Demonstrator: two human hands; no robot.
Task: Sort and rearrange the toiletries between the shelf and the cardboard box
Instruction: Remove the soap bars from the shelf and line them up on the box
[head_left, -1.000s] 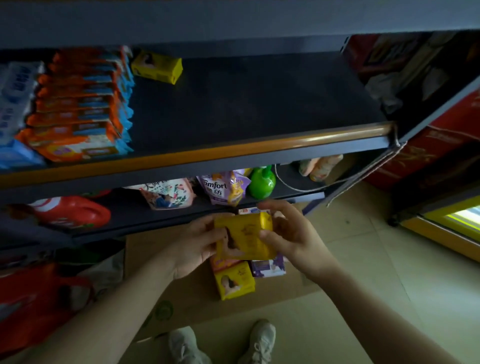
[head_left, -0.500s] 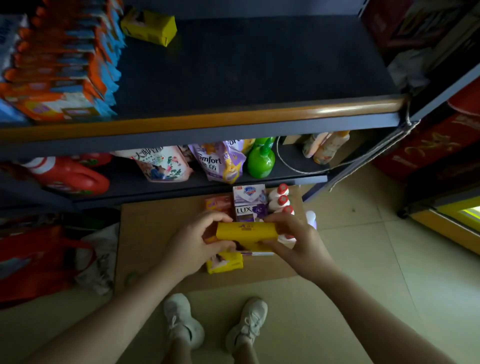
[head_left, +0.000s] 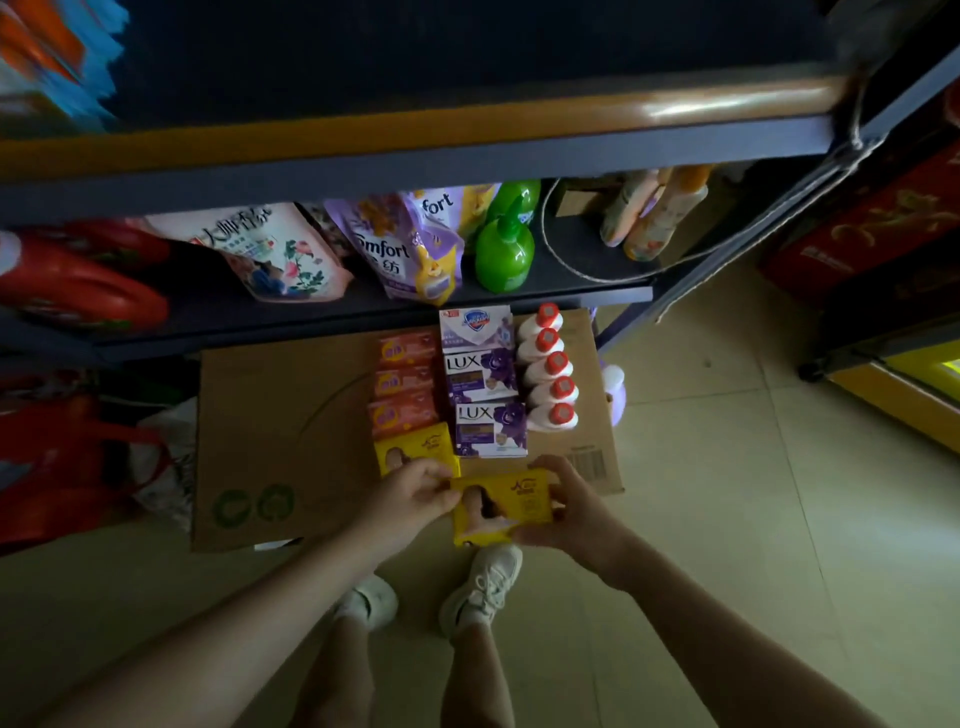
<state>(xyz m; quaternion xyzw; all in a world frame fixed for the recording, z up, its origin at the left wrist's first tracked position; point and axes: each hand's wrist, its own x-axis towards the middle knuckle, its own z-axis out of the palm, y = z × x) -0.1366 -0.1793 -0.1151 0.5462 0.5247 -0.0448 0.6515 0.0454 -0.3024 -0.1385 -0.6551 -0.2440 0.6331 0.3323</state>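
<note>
Both hands hold a yellow soap box (head_left: 500, 512) just over the near edge of the flat cardboard box (head_left: 291, 431) on the floor. My left hand (head_left: 410, 496) grips its left end and my right hand (head_left: 569, 512) its right end. On the cardboard lie another yellow soap box (head_left: 410, 448), three orange soap packs (head_left: 405, 382), two purple LUX boxes (head_left: 483, 400), a white-and-purple soap box (head_left: 475, 323) and a row of several white bottles with red caps (head_left: 548, 371). The dark shelf (head_left: 467, 156) stands above them.
The lower shelf carries red detergent jugs (head_left: 83, 283), refill pouches (head_left: 395, 249), a green bottle (head_left: 504, 249) and peach bottles (head_left: 654, 213). A lilac bottle (head_left: 613, 389) stands right of the cardboard. Red bags (head_left: 57, 467) lie at the left, red cartons (head_left: 872, 223) at the right. My shoes (head_left: 483, 587) are below.
My view has tilted down from the upper shelf to the floor. Both hands have lowered the yellow soap box to the near edge of the cardboard and turned its printed face up.
</note>
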